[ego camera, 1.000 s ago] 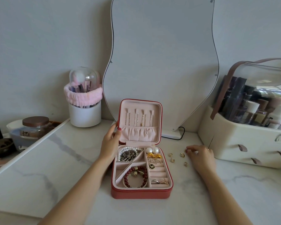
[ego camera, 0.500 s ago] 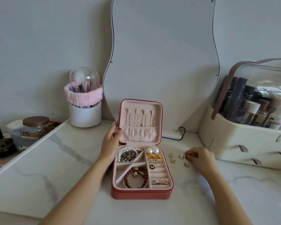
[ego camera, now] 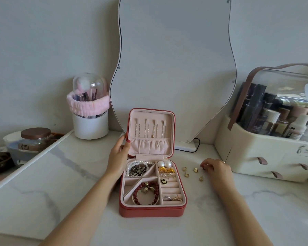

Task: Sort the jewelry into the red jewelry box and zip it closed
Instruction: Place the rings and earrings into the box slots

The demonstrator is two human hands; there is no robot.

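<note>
The red jewelry box (ego camera: 152,211) lies open on the marble top, its pink lid (ego camera: 150,132) standing upright. Inside are a pearl bracelet, a red bead bracelet (ego camera: 146,193), pearl earrings (ego camera: 164,164) and rings. My left hand (ego camera: 118,153) grips the lid's left edge, thumb on its inner face. Several small gold earrings (ego camera: 192,173) lie loose on the marble right of the box. My right hand (ego camera: 215,169) rests just right of them, fingers curled, fingertips pinching a small dark piece.
A wavy mirror (ego camera: 172,68) leans behind the box, its cable (ego camera: 196,147) at the base. A white brush holder (ego camera: 90,124) with a pink band stands back left. A cream cosmetics organizer (ego camera: 267,157) fills the right side. Jars (ego camera: 35,139) sit far left.
My right hand has shifted slightly left toward the loose gold earrings and curled its fingertips on a small piece. My left hand stays on the lid.
</note>
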